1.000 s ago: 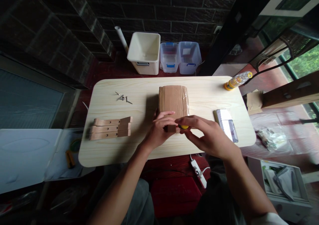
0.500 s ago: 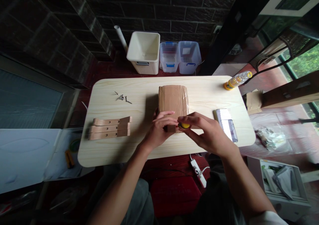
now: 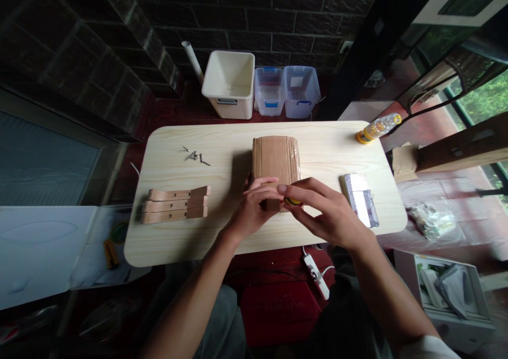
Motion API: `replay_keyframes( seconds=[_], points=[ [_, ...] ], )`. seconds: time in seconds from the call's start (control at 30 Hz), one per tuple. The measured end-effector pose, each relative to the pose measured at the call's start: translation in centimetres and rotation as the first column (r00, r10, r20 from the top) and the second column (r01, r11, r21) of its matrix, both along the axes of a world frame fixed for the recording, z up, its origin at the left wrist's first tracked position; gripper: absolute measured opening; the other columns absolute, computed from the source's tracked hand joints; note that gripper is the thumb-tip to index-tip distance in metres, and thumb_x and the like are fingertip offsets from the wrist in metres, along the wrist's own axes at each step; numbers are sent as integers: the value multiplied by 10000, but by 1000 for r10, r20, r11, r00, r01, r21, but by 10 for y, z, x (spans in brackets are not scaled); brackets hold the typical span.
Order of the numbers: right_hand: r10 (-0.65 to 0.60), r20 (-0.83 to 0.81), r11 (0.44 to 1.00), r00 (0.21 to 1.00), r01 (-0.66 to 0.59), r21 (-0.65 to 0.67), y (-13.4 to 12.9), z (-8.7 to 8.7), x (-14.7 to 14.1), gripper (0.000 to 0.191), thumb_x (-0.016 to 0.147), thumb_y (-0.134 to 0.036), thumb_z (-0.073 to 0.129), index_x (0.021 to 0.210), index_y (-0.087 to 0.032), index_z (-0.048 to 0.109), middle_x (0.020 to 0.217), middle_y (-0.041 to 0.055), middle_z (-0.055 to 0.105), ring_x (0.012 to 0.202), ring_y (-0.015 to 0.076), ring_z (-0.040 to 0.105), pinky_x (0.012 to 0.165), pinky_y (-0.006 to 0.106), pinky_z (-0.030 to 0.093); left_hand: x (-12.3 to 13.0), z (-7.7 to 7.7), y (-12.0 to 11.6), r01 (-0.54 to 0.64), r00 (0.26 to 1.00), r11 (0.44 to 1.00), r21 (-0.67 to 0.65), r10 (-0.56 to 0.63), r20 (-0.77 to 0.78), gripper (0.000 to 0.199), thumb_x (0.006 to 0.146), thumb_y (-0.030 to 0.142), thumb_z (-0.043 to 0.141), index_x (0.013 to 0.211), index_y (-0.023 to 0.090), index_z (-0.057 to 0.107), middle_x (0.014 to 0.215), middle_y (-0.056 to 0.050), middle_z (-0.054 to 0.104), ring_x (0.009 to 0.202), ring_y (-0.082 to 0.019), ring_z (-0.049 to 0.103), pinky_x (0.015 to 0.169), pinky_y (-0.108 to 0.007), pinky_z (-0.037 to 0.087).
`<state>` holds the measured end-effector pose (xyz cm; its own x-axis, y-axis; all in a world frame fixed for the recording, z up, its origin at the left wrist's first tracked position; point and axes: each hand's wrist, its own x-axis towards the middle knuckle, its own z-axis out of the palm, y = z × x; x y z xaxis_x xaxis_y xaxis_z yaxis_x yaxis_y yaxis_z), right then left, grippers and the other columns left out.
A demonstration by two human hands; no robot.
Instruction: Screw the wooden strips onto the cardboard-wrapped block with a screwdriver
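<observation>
My left hand [image 3: 254, 205] is closed around a small brown wooden piece [image 3: 272, 205], its end face toward me, in front of a cardboard box [image 3: 277, 155]. Between the thumb and fingers of my right hand [image 3: 327, 208] is the rounded yellow-and-black handle of a screwdriver [image 3: 292, 200], seen nearly end-on. Its tip is hidden behind my fingers, close to the wooden piece. Three curved wooden pieces with holes [image 3: 174, 205] lie side by side on the left of the table. Several metal screws [image 3: 194, 155] are loosely piled behind them.
On the pale wooden table [image 3: 234, 242], a clear bottle with yellow ends [image 3: 379, 128] lies at the back right, and a flat packet [image 3: 360, 200] at the right. Beyond stand a cream bin [image 3: 232, 83] and two clear plastic boxes [image 3: 286, 91]. A power strip [image 3: 316, 276] is below the front edge.
The fingers of my right hand have shifted and turned slightly on the screwdriver handle, covering more of its yellow part. My left hand and the wooden piece stay in place.
</observation>
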<state>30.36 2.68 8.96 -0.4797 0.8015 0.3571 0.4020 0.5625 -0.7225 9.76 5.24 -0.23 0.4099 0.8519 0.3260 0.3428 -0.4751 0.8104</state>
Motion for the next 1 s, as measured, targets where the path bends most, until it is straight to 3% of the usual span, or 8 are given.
replay_keyframes(
  seconds=[0.1, 0.23, 0.73, 1.0],
  points=[
    [38, 22, 999, 999, -38, -15, -2, 7, 1, 487, 937, -172, 569, 1402, -316, 530, 1216, 78, 636, 1049, 197, 661, 901, 340, 587, 0, 1, 0, 4, 1000, 1000, -7, -4, -20, 155, 830, 269, 740, 977, 221, 738, 1093, -66, 731, 1214, -257, 595, 1013, -424, 512],
    [62, 60, 998, 996, -60, -29, -4, 11, 3, 500, 954, -143, 520, 1427, -308, 503, 1198, 66, 655, 1012, 177, 673, 889, 317, 585, 0, 3, -1, 9, 1000, 1000, -6, -9, -11, 161, 831, 274, 743, 978, 209, 733, 1091, -77, 726, 1222, -257, 585, 1017, -416, 508],
    [-26, 45, 998, 999, 24, 61, 0, -2, 3, 409, 954, -175, 568, 1350, -275, 558, 1087, 66, 654, 871, 149, 670, 779, 261, 590, 0, 4, 1, 23, 1000, 1000, 15, -23, 4, 120, 828, 242, 741, 939, 198, 730, 1103, -87, 736, 1220, -251, 581, 978, -415, 532],
    [-36, 137, 997, 990, 26, 72, -3, -2, -1, 520, 953, -165, 559, 1432, -352, 484, 1141, 44, 635, 934, 147, 676, 830, 272, 599, 0, 4, 0, 8, 1000, 999, 33, -8, -24, 159, 837, 252, 733, 991, 214, 729, 1084, -69, 737, 1213, -258, 596, 994, -419, 524]
  ],
)
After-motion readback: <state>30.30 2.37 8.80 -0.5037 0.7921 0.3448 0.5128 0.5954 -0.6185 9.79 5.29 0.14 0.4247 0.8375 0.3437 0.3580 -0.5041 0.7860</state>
